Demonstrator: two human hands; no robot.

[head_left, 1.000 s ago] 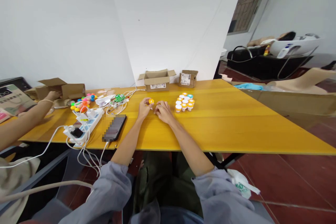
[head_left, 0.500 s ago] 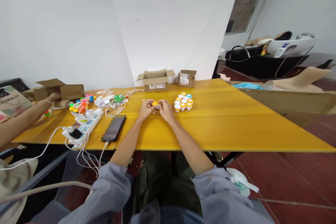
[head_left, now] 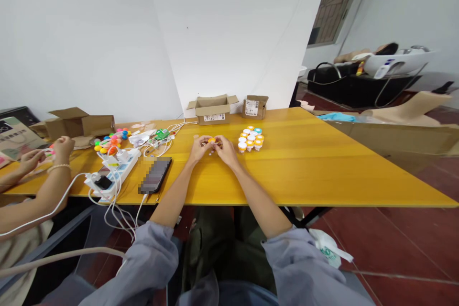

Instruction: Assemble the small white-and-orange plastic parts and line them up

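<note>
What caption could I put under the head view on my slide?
Left hand and right hand hold a small orange-topped item over a yellow table, near grouped lidded containers.

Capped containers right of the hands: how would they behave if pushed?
The capped containers would probably shift as a group: they stand packed close together. Outer ones may tip, since they look wider at the top than below. Each is likely light, being small beside the right hand.
</note>
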